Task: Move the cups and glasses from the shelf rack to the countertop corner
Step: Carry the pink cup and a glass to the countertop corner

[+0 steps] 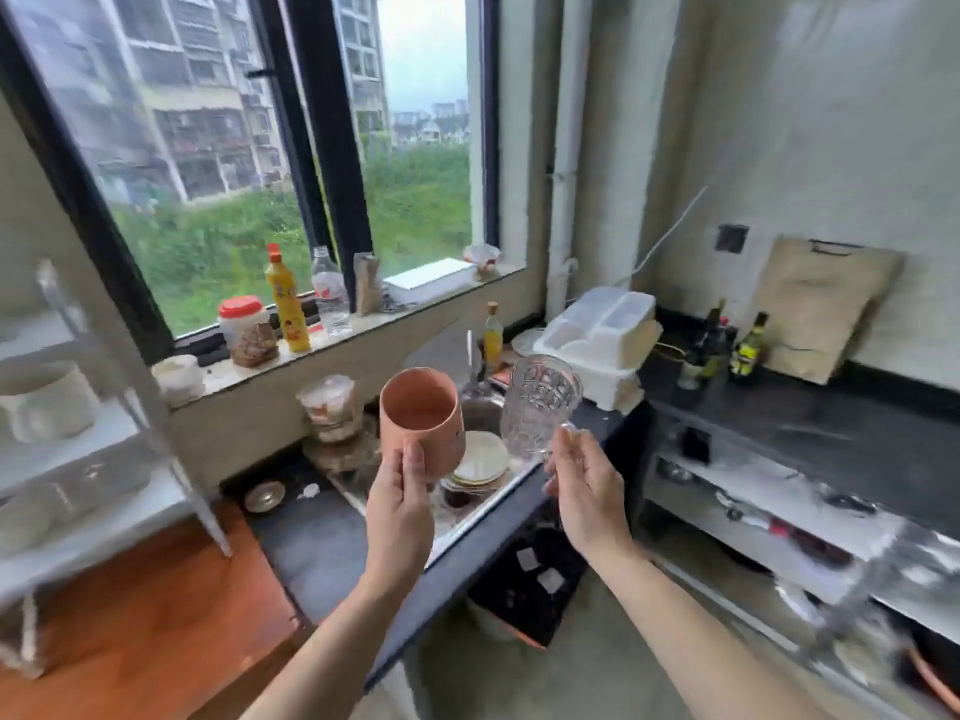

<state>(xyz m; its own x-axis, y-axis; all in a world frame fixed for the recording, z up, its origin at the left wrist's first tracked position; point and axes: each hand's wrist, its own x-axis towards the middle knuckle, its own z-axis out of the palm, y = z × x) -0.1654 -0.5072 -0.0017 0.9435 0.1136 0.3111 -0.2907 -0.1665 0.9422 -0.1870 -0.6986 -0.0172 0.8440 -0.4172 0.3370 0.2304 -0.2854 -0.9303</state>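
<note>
Overhead dark countertop [810, 428]: cluttered sink [483, 407], window [260, 148].

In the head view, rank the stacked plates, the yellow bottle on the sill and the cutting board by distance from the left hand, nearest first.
1. stacked plates, in the sink just right of the left hand.
2. yellow bottle, up on the windowsill.
3. cutting board, leaning on the far right wall.

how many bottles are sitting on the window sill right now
2: a yellow bottle with a red cap and a clear plastic bottle right of it. Others may be hidden.
</note>
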